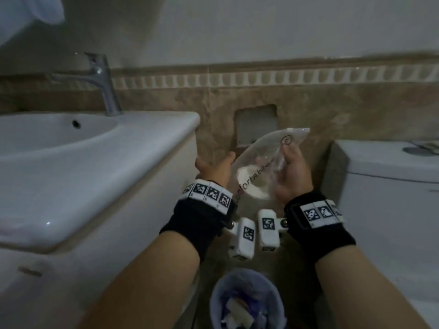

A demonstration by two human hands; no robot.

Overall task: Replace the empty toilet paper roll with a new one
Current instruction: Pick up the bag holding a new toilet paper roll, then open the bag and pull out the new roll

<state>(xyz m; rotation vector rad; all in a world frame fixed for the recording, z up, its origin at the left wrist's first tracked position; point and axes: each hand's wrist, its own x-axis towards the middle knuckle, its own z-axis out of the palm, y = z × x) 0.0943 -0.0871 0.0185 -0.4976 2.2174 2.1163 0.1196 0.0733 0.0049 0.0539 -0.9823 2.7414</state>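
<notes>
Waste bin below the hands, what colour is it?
Pale blue waste bin, seen in the head view.

The wrapper (268, 157) in the grip of the right hand (293, 174) is thin clear plastic, glossy and creased, with black print; the toilet paper roll (251, 184) inside looks soft, matt white paper. Left of the grip, the washbasin (47, 167) is smooth glossy white ceramic and the tap (99, 79) polished metal. Behind the grip the wall tiles (356, 110) are mottled beige, stone-like. Both wristbands (194, 224) are matt black cloth. Below, the bin (221, 298) is ribbed bluish plastic.
</notes>
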